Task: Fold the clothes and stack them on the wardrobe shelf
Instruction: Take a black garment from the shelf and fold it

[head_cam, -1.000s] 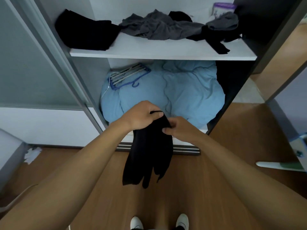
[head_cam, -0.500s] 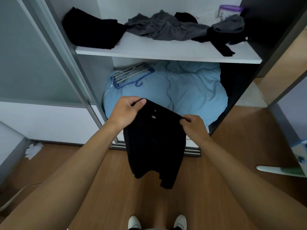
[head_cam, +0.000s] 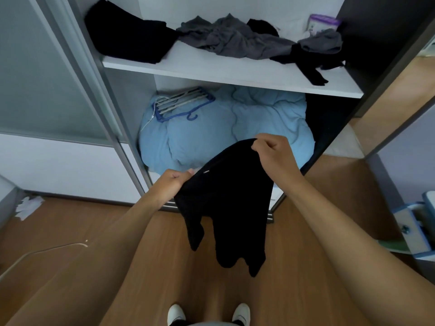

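- 6 o'clock, nearest: white shoes on the wood floor, toes twd the wardrobe.
- Both bare forearms run up from the bottom corners twd frame centre.
- Centre: black garment hangs in the air btwn the hands, above the floor and in front of the wardrobe opening. Its top edge slants up from 9 to 1 o'clock, and its uneven lower ends dangle twd 6.
- Left hand, just left of centre: fingers curled, pinching the garment's lower-left top corner.
- Right hand, abt 1 o'clock and farther out than the left: fingers curled, gripping the garment's higher top corner. The hands are apart, w/ the cloth stretched btwn them.
- 8 o'clock: thin white cable on the floor; crumpled white scrap by the wall at 9.
- 3–4 o'clock edge: blue-and-white object; can't tell what it is.
- 12 o'clock, lower compartment: light blue duvet bunched up, w/ a blue hanger rack lying on its left side.
- 10 o'clock: sliding door, pushed left.
- 12 o'clock, above: white shelf.
- On the shelf at 11: folded black pile.
- At 12: crumpled grey clothes, unfolded.
- At 1: loose black piece reaching the shelf's front edge.
- Back right corner: purple-lidded container.
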{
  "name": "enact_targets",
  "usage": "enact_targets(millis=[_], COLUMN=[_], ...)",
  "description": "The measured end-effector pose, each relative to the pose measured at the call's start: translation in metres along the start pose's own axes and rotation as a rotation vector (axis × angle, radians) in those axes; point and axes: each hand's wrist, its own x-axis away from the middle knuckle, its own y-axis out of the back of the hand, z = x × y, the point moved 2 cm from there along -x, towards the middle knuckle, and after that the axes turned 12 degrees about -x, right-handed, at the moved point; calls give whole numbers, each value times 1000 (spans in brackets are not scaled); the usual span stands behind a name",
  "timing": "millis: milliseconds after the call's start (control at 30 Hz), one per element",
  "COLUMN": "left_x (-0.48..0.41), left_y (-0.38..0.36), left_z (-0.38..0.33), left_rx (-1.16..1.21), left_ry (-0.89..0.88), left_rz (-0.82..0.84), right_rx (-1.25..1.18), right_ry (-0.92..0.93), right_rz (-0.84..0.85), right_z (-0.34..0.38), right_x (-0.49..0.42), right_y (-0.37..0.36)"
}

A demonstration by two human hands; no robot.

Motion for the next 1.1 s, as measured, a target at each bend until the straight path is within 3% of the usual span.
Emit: enact_targets(millis=[133, 200, 333, 400, 500, 567, 700, 800, 933, 1100], left_x=[-2, -6, -13, -13, -8, -7, -7, -7, -8, -17], left_y=[3, 12, 30, 34, 35, 36, 45, 49, 51, 66], left_z=[8, 3, -14, -25, -39, -45, -59, -75, -91, -81], left_rx=[124, 208, 136, 96, -106, -270, -250, -293, -347, -347], left_ry=[114, 114, -7, -88, -257, -306, -344, -421, -502, -381], left_rz=[-69, -143, -165, -104, 135, 174, -140, -385, -560, -608], right_rx=[186, 226, 1, -141, -379, -344, 93, 231, 100, -197], right_ry=[19, -125, -494, -518, -503, -460, -278, -299, -418, -549], right_rz=[-43, -25, -128, -173, -270, -308, -196, -183, -207, -114], right_z=[-10, -22, -50, -60, -67, -68, -67, -74, -73, -63], right_x=[-3, -3, 5, 12, 16, 14, 12, 13, 8, 4], right_y=[14, 21, 38, 42, 45, 48, 43, 34, 25, 27])
